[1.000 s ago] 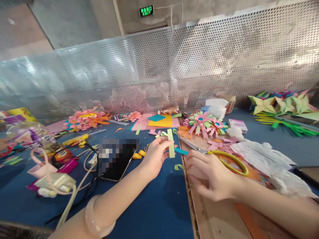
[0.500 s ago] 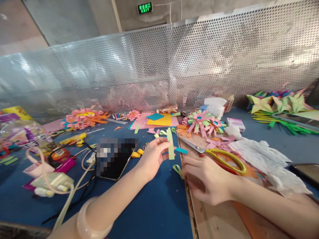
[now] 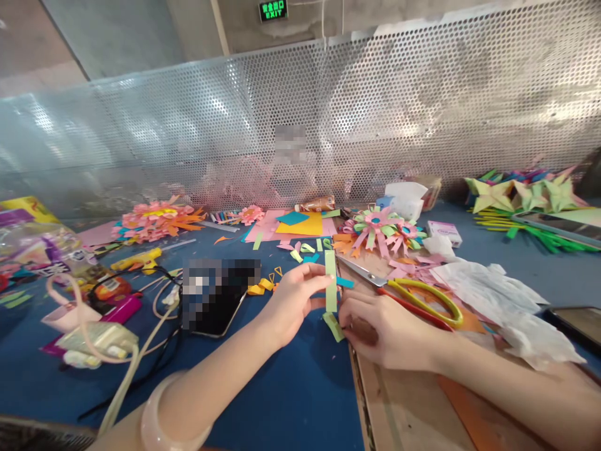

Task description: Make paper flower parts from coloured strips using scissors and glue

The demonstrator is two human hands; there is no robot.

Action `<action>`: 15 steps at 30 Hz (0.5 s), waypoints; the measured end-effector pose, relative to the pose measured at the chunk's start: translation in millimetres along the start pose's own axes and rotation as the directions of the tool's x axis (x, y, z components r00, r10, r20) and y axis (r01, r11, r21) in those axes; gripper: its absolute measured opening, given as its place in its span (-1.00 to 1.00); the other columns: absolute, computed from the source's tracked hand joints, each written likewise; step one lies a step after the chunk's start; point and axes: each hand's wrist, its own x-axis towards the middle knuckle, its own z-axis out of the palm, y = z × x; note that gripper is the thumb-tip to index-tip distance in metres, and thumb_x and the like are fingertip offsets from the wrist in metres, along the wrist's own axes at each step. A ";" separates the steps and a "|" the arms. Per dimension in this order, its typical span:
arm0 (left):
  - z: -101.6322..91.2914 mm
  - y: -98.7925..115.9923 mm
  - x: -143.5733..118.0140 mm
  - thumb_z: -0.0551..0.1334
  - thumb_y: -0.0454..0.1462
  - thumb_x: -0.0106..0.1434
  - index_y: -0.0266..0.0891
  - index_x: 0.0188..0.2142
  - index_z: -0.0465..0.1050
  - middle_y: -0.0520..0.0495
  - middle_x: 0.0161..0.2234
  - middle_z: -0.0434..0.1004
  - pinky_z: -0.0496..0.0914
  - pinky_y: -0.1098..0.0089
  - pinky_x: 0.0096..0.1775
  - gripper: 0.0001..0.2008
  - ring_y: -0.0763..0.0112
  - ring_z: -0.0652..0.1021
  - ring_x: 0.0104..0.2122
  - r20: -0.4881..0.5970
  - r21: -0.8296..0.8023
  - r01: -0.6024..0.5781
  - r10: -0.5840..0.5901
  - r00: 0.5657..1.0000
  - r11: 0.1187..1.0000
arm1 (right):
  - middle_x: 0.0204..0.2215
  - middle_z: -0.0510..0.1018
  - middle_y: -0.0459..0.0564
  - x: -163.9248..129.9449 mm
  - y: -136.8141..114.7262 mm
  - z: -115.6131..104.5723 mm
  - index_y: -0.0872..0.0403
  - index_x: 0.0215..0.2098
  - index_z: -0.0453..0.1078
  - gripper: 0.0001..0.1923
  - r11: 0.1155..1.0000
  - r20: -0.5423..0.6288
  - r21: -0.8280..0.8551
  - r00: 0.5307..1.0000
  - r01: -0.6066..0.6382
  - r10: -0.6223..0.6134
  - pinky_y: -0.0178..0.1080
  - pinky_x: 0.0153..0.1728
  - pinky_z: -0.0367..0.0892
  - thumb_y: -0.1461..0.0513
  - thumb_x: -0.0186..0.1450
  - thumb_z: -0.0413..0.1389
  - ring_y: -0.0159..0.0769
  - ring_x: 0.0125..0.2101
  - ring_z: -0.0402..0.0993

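My left hand (image 3: 300, 297) pinches a light green paper strip (image 3: 330, 291), which stands upright between thumb and fingers. Close beside it, my right hand (image 3: 382, 329) has its thumb and fingertips closed on the end of a folded green paper loop (image 3: 333, 327) at the edge of the brown board. Past the held strip, a blue paper strip (image 3: 345, 283) lies flat. Scissors (image 3: 399, 288) with yellow and red handles lie just beyond my right hand. Several small green loops (image 3: 297, 255) and yellow folded pieces (image 3: 260, 287) are scattered around.
A phone (image 3: 218, 300), tangled cables and a yellow glue gun (image 3: 137, 260) occupy the left. Coloured paper sheets (image 3: 300, 225) and paper flowers (image 3: 382, 228) sit behind. Crumpled white tissue (image 3: 493, 291) spreads at right. A perforated metal screen (image 3: 263, 119) rises at the back.
My left hand has moved slightly right and down with the green strip. My right fingers have closed on the green loop, which has turned and looks flatter.
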 end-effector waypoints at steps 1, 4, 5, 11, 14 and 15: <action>-0.3 0.5 -0.3 0.25 -0.35 0.13 -0.30 -0.36 0.33 -0.01 -0.40 0.38 0.42 0.42 -0.34 -0.90 0.47 0.45 -0.38 0.002 0.004 -0.004 0.004 1.000 1.000 | -0.38 0.41 -0.14 -0.9 -0.2 -1.1 0.04 -0.35 0.22 -0.84 1.000 -0.011 0.012 1.000 -0.017 0.018 -0.36 -0.42 0.22 0.38 0.12 0.04 -0.43 -0.43 0.32; -0.5 2.1 -0.8 0.25 -0.35 0.14 -0.31 -0.36 0.33 -0.03 -0.38 0.39 0.43 0.39 -0.32 -0.90 0.44 0.46 -0.36 0.017 -0.005 -0.009 0.009 1.000 1.000 | -0.47 0.36 -0.20 -3.8 0.8 -3.1 0.03 -0.34 0.16 -0.82 0.998 -0.069 0.022 0.996 -0.061 0.063 -0.40 -0.53 0.14 0.37 0.12 0.05 -0.49 -0.55 0.23; -0.4 2.4 -0.8 0.24 -0.35 0.14 -0.31 -0.36 0.33 -0.03 -0.38 0.40 0.44 0.39 -0.32 -0.90 0.43 0.47 -0.36 0.025 -0.015 -0.007 0.008 1.000 1.000 | -0.52 0.32 -0.22 -4.6 2.0 -3.1 0.03 -0.35 0.14 -0.81 0.997 -0.098 0.016 0.992 -0.072 0.073 -0.41 -0.57 0.10 0.37 0.12 0.05 -0.50 -0.59 0.18; 1.7 2.5 -2.4 0.24 -0.37 0.13 -0.31 -0.38 0.33 -0.04 -0.40 0.43 0.44 0.40 -0.33 -0.91 0.45 0.48 -0.40 0.045 -0.077 0.008 -0.005 0.999 0.997 | -0.51 0.29 -0.21 -5.8 15.0 -0.2 0.02 -0.22 0.12 -0.81 0.997 -0.311 -0.064 0.950 -0.038 0.016 -0.42 -0.64 0.07 0.27 0.24 0.06 -0.53 -0.67 0.11; 4.0 2.1 -5.0 0.24 -0.39 0.12 -0.31 -0.39 0.34 -0.03 -0.42 0.43 0.45 0.40 -0.32 -0.92 0.47 0.48 -0.41 0.056 -0.086 0.028 -0.023 0.998 0.996 | -0.44 0.36 -0.14 -5.6 19.6 -1.8 0.01 -0.08 0.13 -0.71 0.970 -0.407 -0.222 0.894 0.102 -0.187 -0.41 -0.64 0.11 0.23 0.27 0.08 -0.52 -0.64 0.19; 4.9 1.9 -5.9 0.24 -0.39 0.12 -0.31 -0.39 0.34 -0.03 -0.42 0.43 0.45 0.40 -0.32 -0.92 0.47 0.48 -0.41 0.060 -0.086 0.033 -0.028 0.998 0.996 | -0.41 0.38 -0.11 -5.7 20.3 -3.0 0.00 -0.05 0.14 -0.70 0.951 -0.397 -0.275 0.884 0.142 -0.247 -0.41 -0.62 0.14 0.25 0.28 0.08 -0.50 -0.60 0.25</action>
